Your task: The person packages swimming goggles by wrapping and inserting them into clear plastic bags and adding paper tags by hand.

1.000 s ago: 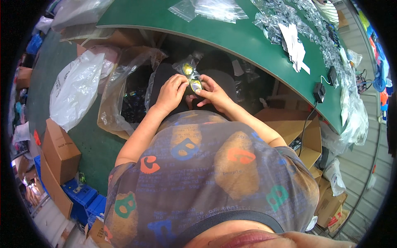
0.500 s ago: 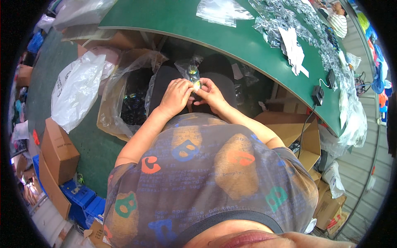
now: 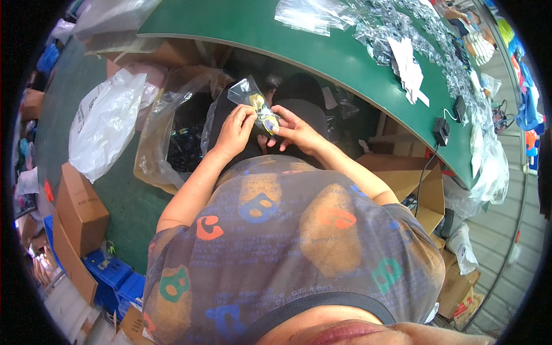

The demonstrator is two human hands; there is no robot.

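Above my lap I hold a clear plastic bag (image 3: 241, 90) together with what look like swimming goggles (image 3: 257, 103), dark with two shiny yellow oval lenses. My left hand (image 3: 236, 127) pinches the bag's left edge, fingers bent together. Around the lower lens, my right hand (image 3: 296, 132) closes its thumb and fingers on the goggles. The bag's far end stands up loosely beyond my fingers. Whether the goggles lie fully inside the bag I cannot tell.
A green table (image 3: 230, 23) curves ahead, bearing flat clear bags (image 3: 313, 14), a heap of bagged items (image 3: 385, 40) and white paper slips (image 3: 407, 72). Left of my lap stands an open carton (image 3: 150, 144) lined with plastic, dark items inside. A white sack (image 3: 106, 123) lies beyond it.
My hands have moved apart a little, the left one shifting left. The goggles and bag have tilted toward the left, and both yellow lenses now show.
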